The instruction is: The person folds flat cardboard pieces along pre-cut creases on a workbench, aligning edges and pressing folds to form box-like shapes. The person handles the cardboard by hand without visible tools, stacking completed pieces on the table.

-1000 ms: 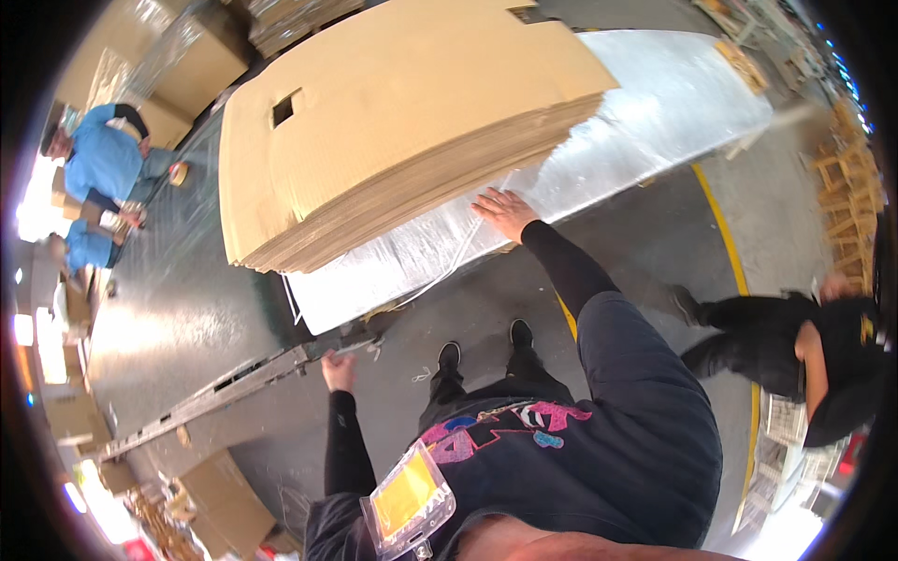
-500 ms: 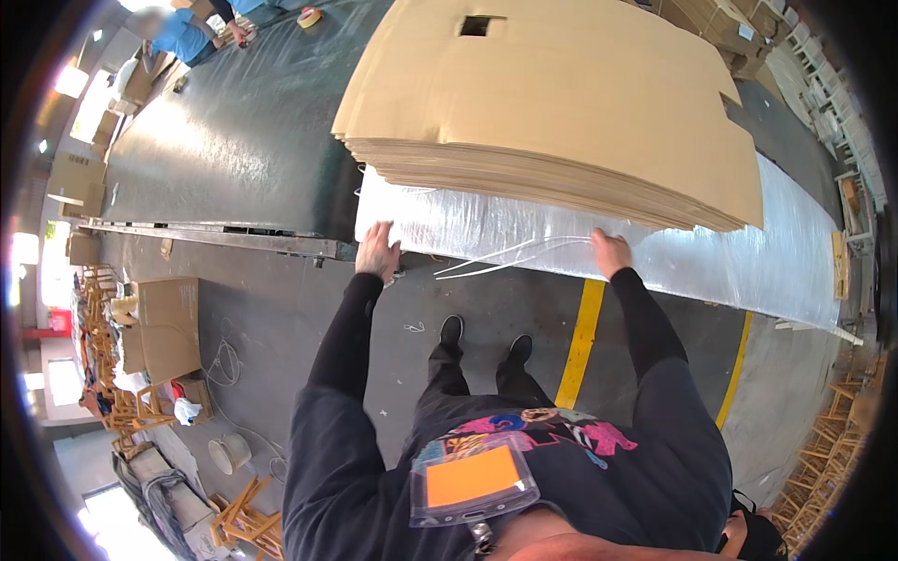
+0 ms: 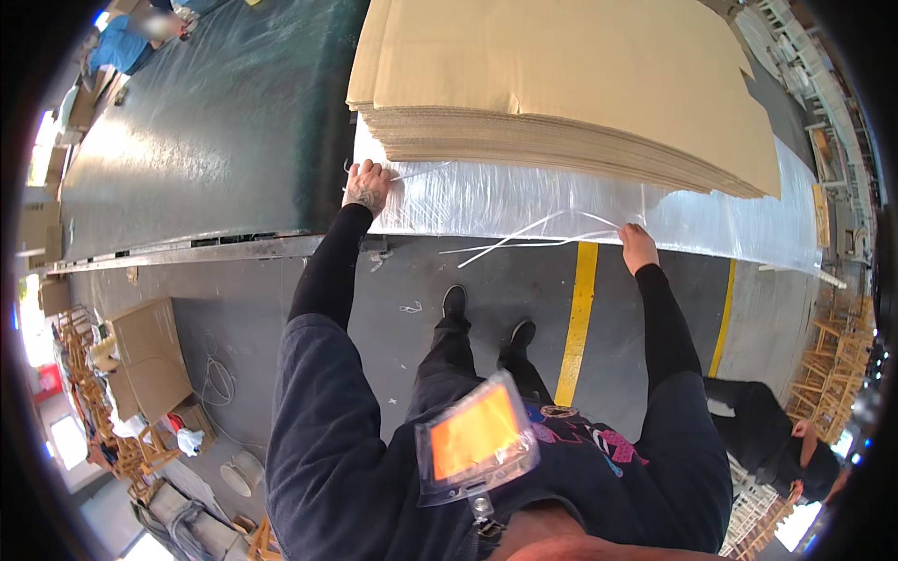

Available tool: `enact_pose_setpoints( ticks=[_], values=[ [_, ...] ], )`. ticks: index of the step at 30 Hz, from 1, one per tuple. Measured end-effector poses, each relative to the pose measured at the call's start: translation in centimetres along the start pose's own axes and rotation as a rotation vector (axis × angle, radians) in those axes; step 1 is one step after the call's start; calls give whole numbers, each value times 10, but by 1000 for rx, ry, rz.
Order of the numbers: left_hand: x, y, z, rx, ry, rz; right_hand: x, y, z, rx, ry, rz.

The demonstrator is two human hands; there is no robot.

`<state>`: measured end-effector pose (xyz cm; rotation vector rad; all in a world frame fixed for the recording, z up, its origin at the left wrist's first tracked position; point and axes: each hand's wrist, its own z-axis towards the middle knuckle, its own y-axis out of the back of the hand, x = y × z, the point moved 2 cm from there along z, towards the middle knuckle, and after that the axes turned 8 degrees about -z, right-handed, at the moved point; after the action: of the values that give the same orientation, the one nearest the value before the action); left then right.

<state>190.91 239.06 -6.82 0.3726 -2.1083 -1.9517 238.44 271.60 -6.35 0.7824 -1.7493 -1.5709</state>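
Step in hand: looks like handling the white narrow plastic strap (image 3: 500, 246) along the near edge of the silvery film-wrapped long platform (image 3: 505, 201). Strap sits toward 2 o'clock, looping left from the right hand (image 3: 639, 247), loose ends past the platform's near edge. Next move probably calls for a firm pinch on it and loose ends guided clear of the tan flat cardboard stack (image 3: 561, 93) at 1 o'clock.

Right grip: fingers closed, strap pinched at the fingertips; hand between 2 and 3 o'clock, arm out wide, forearm angled up and inward. Left hand (image 3: 368, 187) between 10 and 11 o'clock, at the platform's near-left corner beside the dark green flat desk (image 3: 206, 122); fingers curled, forearm reaching up and slightly inward. White strand beside its fingers, can't tell if the left grip has hold of it
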Motion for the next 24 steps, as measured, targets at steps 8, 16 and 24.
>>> enact_pose_setpoints(
  ticks=[8,16,24],
  values=[
    [-26,-14,-25,39,472,-1069,21,20,-5,-28,10,-26],
    [-132,-30,-93,-116,297,-1036,38,-16,-138,-210,-103,239],
    [-328,-61,-558,1044,258,-229,73,-201,-753,1109,-355,253]
  ],
)
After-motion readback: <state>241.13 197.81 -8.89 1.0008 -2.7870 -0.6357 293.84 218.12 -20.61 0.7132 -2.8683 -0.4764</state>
